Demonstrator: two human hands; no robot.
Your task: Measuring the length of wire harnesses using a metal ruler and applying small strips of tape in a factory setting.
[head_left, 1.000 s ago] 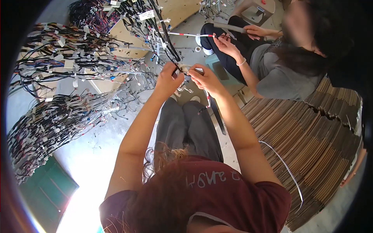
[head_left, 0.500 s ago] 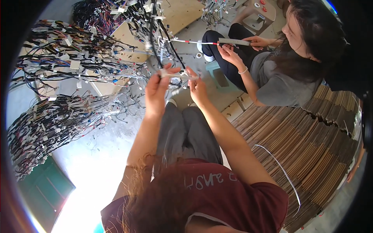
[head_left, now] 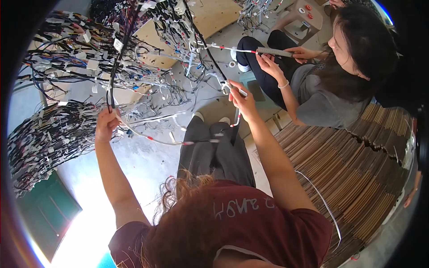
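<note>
My left hand (head_left: 107, 126) is closed round a black wire harness branch (head_left: 112, 82) that comes down from above. A thin pale cable (head_left: 152, 138) with red bands trails from that hand in a curve across the front of my knees, ending in a dark stretch. To the right, my right hand (head_left: 243, 102) grips another black branch (head_left: 206, 49) near its lower end. White connectors (head_left: 225, 85) hang at those fingertips, and a short white lead (head_left: 238, 117) with red marks dangles under the hand. Both branches run out of the top of the view.
Thick bundles of wires (head_left: 58, 134) hang at the left. On the right a co-worker (head_left: 328, 98) holds a grey strip (head_left: 275, 52) by a white cable. Stacked flat cardboard (head_left: 330, 156) lies at the lower right. A beige stool (head_left: 303, 20) stands at the back.
My hands were close together at a pale piece in front of me. They are now far apart: the left has moved left and down, the right slightly right. The two black branches have spread apart.
</note>
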